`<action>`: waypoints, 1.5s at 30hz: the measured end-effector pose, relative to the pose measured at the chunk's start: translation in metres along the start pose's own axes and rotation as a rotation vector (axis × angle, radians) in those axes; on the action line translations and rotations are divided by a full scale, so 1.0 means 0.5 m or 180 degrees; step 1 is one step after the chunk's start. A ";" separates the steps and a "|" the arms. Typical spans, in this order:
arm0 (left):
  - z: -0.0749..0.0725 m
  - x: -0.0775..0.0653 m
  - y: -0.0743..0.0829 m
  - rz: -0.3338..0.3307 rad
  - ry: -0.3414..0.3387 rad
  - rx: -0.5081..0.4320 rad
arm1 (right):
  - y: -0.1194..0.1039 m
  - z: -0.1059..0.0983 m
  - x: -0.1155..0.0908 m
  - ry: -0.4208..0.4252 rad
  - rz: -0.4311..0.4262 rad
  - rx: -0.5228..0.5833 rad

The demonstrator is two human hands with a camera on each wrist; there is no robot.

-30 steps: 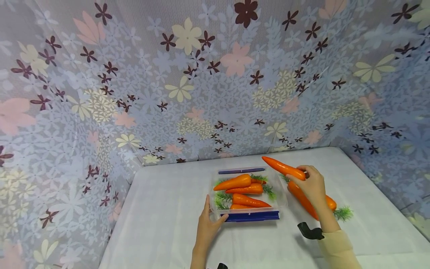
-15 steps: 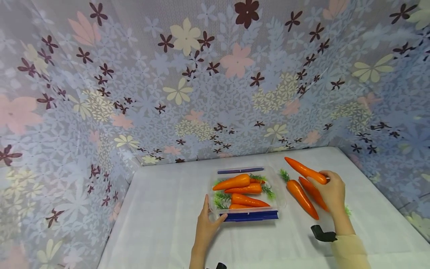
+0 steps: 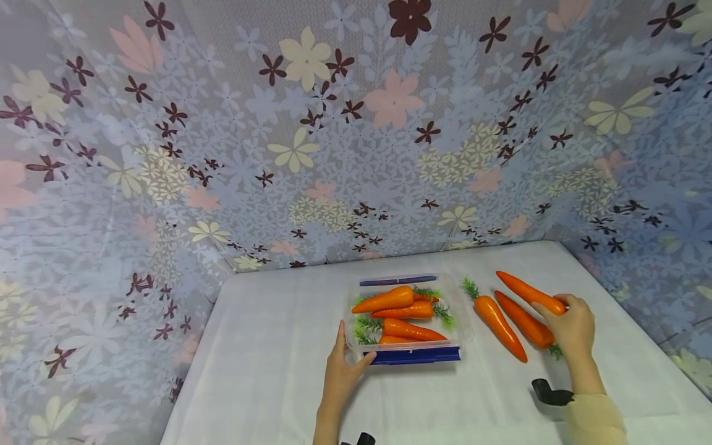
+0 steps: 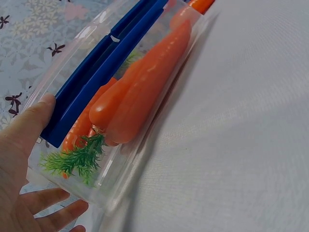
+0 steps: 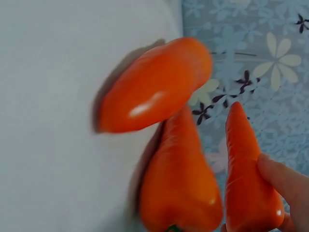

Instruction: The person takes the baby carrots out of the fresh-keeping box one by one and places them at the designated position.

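A clear plastic box [image 3: 466,321] with blue latches holds several orange toy carrots [image 3: 414,330] with green tops. My left hand [image 3: 340,377] lies at its near left corner, thumb touching the blue latch [image 4: 91,82] and fingers extended along the side. My right hand [image 3: 573,324] pinches the thick end of a carrot [image 3: 525,289], tip pointing away to the left. In the right wrist view my thumb presses against that carrot [image 5: 246,174]. Two more carrots lie on the table beneath and left of it: one carrot [image 3: 500,327] nearer the box, one carrot [image 3: 523,318] closer to my hand.
A white-covered table [image 3: 267,346] carries everything. Flower-patterned cloth [image 3: 356,154] hangs behind it and at both sides. Black curved mounts sit at my wrists, one black mount [image 3: 550,392] on the right.
My right hand has moved right, away from the box, carrying the carrot past the two on the table. The left hand has stayed at the box.
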State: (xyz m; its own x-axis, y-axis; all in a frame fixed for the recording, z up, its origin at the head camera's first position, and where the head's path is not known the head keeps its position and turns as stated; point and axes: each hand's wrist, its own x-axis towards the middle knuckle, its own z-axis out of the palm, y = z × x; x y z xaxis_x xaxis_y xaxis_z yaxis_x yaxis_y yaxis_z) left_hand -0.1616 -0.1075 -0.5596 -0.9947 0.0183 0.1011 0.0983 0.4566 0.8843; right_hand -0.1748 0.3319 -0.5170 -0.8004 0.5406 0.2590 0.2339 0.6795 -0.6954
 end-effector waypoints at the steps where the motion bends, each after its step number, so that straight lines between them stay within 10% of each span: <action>1: 0.002 -0.003 0.001 0.0004 0.0013 0.0000 | 0.007 -0.001 0.000 -0.0056 0.0033 -0.0020; 15: 0.033 -0.036 0.009 -0.0009 0.0148 -0.0020 | 0.078 -0.004 0.009 -0.0372 0.0054 -0.0104; 30: -0.017 -0.082 -0.020 0.0056 -0.0095 -0.0020 | 0.093 -0.027 -0.116 -0.0530 0.0497 -0.0364; 45: -0.019 -0.083 -0.016 0.0052 -0.0082 0.0004 | 0.100 -0.023 -0.111 -0.0745 0.0567 -0.0313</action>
State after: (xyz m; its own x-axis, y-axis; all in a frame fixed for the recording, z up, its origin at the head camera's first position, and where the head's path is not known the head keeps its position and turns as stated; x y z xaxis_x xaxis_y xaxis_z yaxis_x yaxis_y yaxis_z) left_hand -0.1210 -0.1203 -0.5664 -0.9934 0.0485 0.1037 0.1144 0.4572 0.8820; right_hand -0.1122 0.3416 -0.5584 -0.8446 0.5345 -0.0305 0.4251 0.6350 -0.6450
